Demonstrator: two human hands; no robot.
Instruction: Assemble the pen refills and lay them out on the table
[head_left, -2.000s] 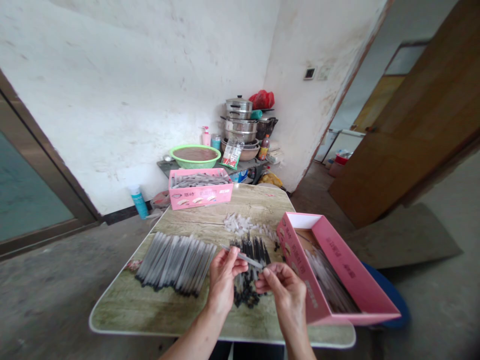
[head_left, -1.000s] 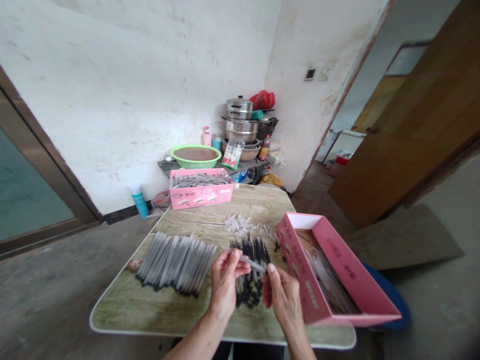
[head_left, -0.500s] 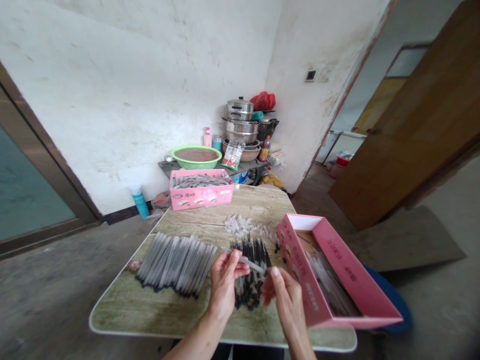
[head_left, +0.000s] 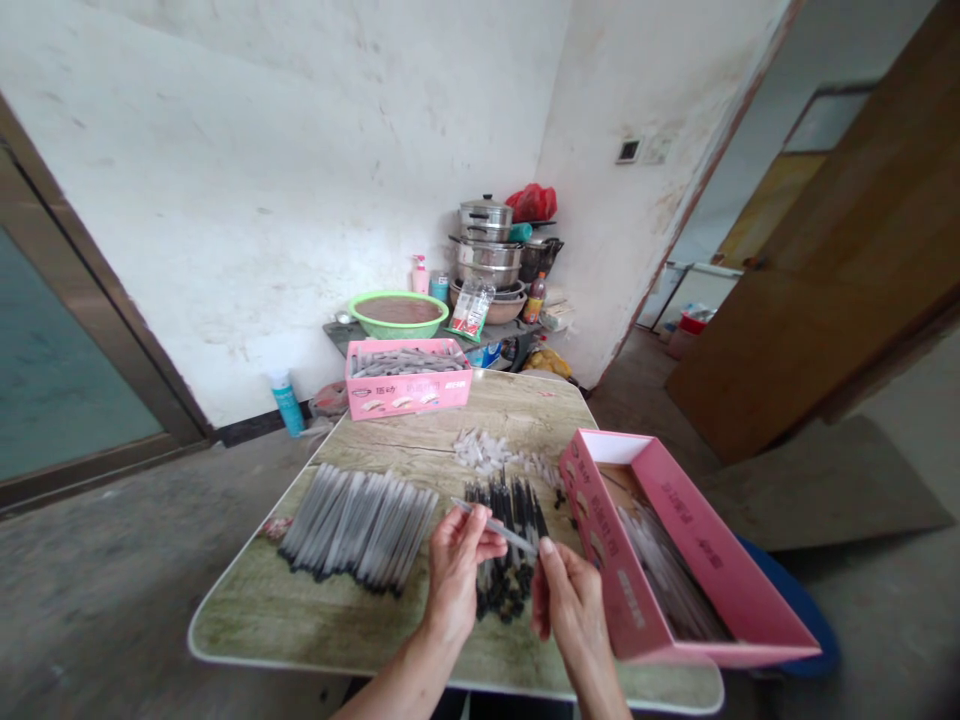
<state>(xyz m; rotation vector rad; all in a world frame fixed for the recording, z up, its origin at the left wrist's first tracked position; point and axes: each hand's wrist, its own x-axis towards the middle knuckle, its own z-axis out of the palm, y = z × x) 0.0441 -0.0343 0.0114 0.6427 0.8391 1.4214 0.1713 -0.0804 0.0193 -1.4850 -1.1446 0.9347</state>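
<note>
Translucent grey is the slender tube point(head_left: 514, 538) held aslant between the hands, above the middle of the surface point(head_left: 330, 632); its far end is gripped by the left hand point(head_left: 453, 572), thumb and forefinger pressed together with the other fingers loosely curled; its near end appears to be pinched by the right hand point(head_left: 576, 600), whose thumb and forefinger are brought together there, though exactly what is covered by the fingertips cannot be told.

To the left, a broad row of black-ended tubes point(head_left: 360, 525) is laid side by side; these are judged to be dealt with, and the held one has not yet been set among them. Below and beyond the hands, dark thin rods point(head_left: 519, 508) and a cluster of small black pieces point(head_left: 504, 602) are left loose; small whitish pieces point(head_left: 481, 452) are heaped farther off, seemingly unused so far.

More clear tubes point(head_left: 667, 575) are contained in the right-hand pink box point(head_left: 609, 545), so a good deal seems to be left; the far pink box point(head_left: 409, 396) is filled with similar tubes point(head_left: 409, 360), but whether those are finished cannot be made out; roughly midway is the fairest estimate.
</note>
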